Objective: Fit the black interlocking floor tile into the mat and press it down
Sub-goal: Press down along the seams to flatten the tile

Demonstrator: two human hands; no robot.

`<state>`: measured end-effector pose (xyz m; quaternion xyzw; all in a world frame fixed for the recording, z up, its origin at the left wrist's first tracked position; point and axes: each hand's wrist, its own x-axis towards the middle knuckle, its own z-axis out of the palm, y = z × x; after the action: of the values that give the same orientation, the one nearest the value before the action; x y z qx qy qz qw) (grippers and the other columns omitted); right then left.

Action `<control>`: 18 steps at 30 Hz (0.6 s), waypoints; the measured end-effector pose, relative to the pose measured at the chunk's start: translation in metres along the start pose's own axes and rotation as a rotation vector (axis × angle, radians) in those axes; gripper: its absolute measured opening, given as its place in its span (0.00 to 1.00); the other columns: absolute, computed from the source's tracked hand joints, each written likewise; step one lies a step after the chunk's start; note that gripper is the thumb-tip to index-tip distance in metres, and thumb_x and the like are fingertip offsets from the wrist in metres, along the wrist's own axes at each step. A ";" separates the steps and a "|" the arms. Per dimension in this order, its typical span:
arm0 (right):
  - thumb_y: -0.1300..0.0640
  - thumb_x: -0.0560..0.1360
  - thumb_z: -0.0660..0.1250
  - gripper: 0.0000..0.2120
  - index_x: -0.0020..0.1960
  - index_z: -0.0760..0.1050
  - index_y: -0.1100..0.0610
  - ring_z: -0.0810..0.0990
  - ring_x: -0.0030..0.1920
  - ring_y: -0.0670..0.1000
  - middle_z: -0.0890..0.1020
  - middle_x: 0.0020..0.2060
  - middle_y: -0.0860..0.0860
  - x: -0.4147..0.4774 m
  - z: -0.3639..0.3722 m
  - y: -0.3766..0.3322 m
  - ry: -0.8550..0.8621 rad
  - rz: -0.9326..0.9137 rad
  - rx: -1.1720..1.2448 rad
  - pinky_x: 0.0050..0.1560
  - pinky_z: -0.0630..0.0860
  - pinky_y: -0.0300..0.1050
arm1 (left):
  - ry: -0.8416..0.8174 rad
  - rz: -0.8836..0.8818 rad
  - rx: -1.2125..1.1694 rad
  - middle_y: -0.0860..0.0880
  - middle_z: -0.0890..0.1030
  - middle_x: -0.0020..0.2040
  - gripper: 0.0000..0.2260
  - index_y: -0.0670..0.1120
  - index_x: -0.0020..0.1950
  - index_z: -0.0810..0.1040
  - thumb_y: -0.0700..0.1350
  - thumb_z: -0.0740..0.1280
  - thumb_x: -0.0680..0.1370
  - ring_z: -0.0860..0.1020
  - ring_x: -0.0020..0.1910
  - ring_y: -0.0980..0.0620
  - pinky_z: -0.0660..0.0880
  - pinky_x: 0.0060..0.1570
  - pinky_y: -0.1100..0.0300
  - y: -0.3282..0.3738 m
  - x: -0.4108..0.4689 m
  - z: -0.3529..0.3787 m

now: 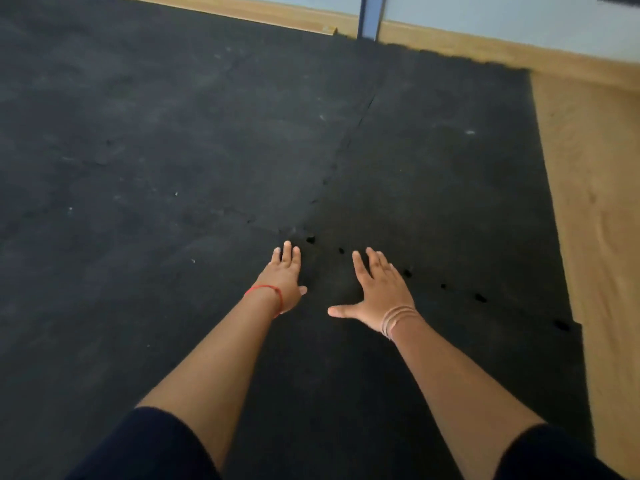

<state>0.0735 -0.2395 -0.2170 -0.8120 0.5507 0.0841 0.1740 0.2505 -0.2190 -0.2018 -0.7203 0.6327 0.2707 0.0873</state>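
A black interlocking floor tile [346, 375] lies under my arms, joined to the black mat [173, 150] along a toothed seam with small dark gaps [310, 239]. My left hand [284, 278], with a red thread at the wrist, lies flat and palm down on the tile just below the seam corner. My right hand [377, 292], wearing thin bangles, lies flat beside it with fingers spread and thumb out. Neither hand holds anything.
Another seam [360, 123] runs up the mat toward the far wall. Bare wooden floor [595, 209] borders the mat on the right. A wooden skirting and pale wall with a metal post [370, 15] stand at the back.
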 end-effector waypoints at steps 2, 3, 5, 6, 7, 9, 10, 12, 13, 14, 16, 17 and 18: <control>0.23 0.65 0.43 0.50 0.74 0.32 0.54 0.35 0.75 0.52 0.37 0.76 0.53 -0.002 0.011 0.003 0.095 -0.031 -0.075 0.75 0.39 0.49 | 0.010 0.041 0.166 0.42 0.39 0.77 0.35 0.40 0.75 0.38 0.51 0.57 0.79 0.40 0.77 0.45 0.45 0.74 0.55 -0.003 0.004 -0.002; 0.25 0.65 0.37 0.48 0.72 0.32 0.55 0.35 0.75 0.51 0.37 0.76 0.53 -0.002 0.015 0.004 0.140 -0.048 -0.105 0.74 0.38 0.48 | 0.024 0.070 0.232 0.42 0.39 0.77 0.36 0.40 0.75 0.39 0.53 0.57 0.79 0.40 0.77 0.46 0.44 0.75 0.55 -0.006 0.007 -0.004; 0.27 0.67 0.34 0.45 0.72 0.35 0.57 0.37 0.74 0.51 0.40 0.75 0.53 0.004 0.021 0.007 0.188 -0.114 -0.139 0.74 0.41 0.48 | 0.034 0.103 0.264 0.43 0.39 0.77 0.43 0.40 0.75 0.38 0.56 0.63 0.75 0.40 0.77 0.48 0.43 0.74 0.56 -0.011 0.016 -0.013; 0.29 0.69 0.34 0.43 0.73 0.38 0.58 0.41 0.74 0.51 0.44 0.75 0.54 0.005 0.023 0.008 0.194 -0.155 -0.166 0.74 0.43 0.48 | 0.014 0.114 0.256 0.43 0.39 0.77 0.47 0.41 0.75 0.38 0.57 0.67 0.72 0.40 0.77 0.48 0.43 0.75 0.56 -0.010 0.021 -0.020; 0.30 0.71 0.35 0.42 0.74 0.43 0.59 0.45 0.75 0.52 0.49 0.76 0.55 0.005 0.024 0.007 0.204 -0.191 -0.185 0.75 0.47 0.48 | -0.012 0.113 0.259 0.44 0.39 0.77 0.51 0.40 0.75 0.38 0.57 0.70 0.69 0.40 0.77 0.48 0.42 0.74 0.56 -0.009 0.026 -0.026; 0.33 0.74 0.37 0.40 0.74 0.53 0.62 0.55 0.75 0.54 0.58 0.75 0.56 0.008 0.027 0.007 0.198 -0.212 -0.202 0.75 0.55 0.50 | -0.080 0.081 0.303 0.43 0.39 0.77 0.56 0.40 0.75 0.37 0.57 0.74 0.65 0.40 0.77 0.48 0.42 0.74 0.56 -0.006 0.035 -0.033; 0.33 0.75 0.37 0.40 0.73 0.55 0.62 0.57 0.74 0.54 0.60 0.74 0.57 0.010 0.027 0.008 0.176 -0.210 -0.192 0.74 0.58 0.50 | -0.119 0.067 0.326 0.43 0.39 0.77 0.56 0.40 0.75 0.37 0.57 0.74 0.64 0.40 0.77 0.48 0.42 0.74 0.55 -0.004 0.039 -0.035; 0.33 0.74 0.37 0.41 0.74 0.55 0.62 0.57 0.75 0.54 0.59 0.75 0.56 0.011 0.026 0.008 0.150 -0.219 -0.176 0.74 0.58 0.51 | -0.165 0.043 0.417 0.41 0.40 0.77 0.56 0.38 0.75 0.38 0.58 0.73 0.65 0.41 0.77 0.46 0.41 0.75 0.54 0.002 0.046 -0.035; 0.32 0.73 0.35 0.42 0.75 0.52 0.61 0.53 0.76 0.53 0.55 0.75 0.56 0.013 0.024 0.008 0.133 -0.235 -0.160 0.76 0.53 0.50 | -0.179 0.033 0.508 0.39 0.42 0.77 0.55 0.37 0.75 0.39 0.60 0.72 0.65 0.42 0.77 0.44 0.41 0.75 0.52 0.007 0.049 -0.035; 0.31 0.71 0.34 0.43 0.75 0.47 0.60 0.48 0.76 0.52 0.50 0.76 0.55 0.014 0.021 0.009 0.109 -0.254 -0.136 0.76 0.47 0.48 | -0.189 0.031 0.614 0.38 0.45 0.77 0.53 0.36 0.75 0.43 0.61 0.71 0.66 0.44 0.77 0.42 0.42 0.75 0.50 0.014 0.051 -0.037; 0.31 0.67 0.32 0.45 0.75 0.40 0.58 0.41 0.76 0.50 0.43 0.77 0.53 0.015 0.016 0.008 0.066 -0.258 -0.114 0.73 0.37 0.44 | -0.187 0.041 0.763 0.37 0.54 0.76 0.49 0.37 0.74 0.54 0.63 0.70 0.65 0.49 0.76 0.39 0.44 0.74 0.47 0.027 0.054 -0.040; 0.31 0.66 0.32 0.45 0.75 0.39 0.58 0.39 0.76 0.49 0.41 0.76 0.52 0.015 0.015 0.008 0.066 -0.260 -0.112 0.72 0.36 0.44 | -0.186 0.043 0.796 0.37 0.55 0.76 0.48 0.38 0.74 0.56 0.63 0.70 0.65 0.50 0.76 0.38 0.43 0.74 0.46 0.031 0.054 -0.041; 0.30 0.65 0.31 0.46 0.75 0.39 0.58 0.38 0.76 0.49 0.41 0.76 0.52 0.014 0.015 0.008 0.061 -0.261 -0.117 0.72 0.36 0.43 | -0.189 0.042 0.804 0.37 0.54 0.76 0.49 0.37 0.74 0.55 0.63 0.71 0.65 0.50 0.76 0.38 0.43 0.74 0.46 0.032 0.054 -0.041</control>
<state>0.0725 -0.2483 -0.2372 -0.8877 0.4395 0.0678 0.1191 0.2345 -0.2911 -0.1878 -0.5880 0.6917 0.0685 0.4138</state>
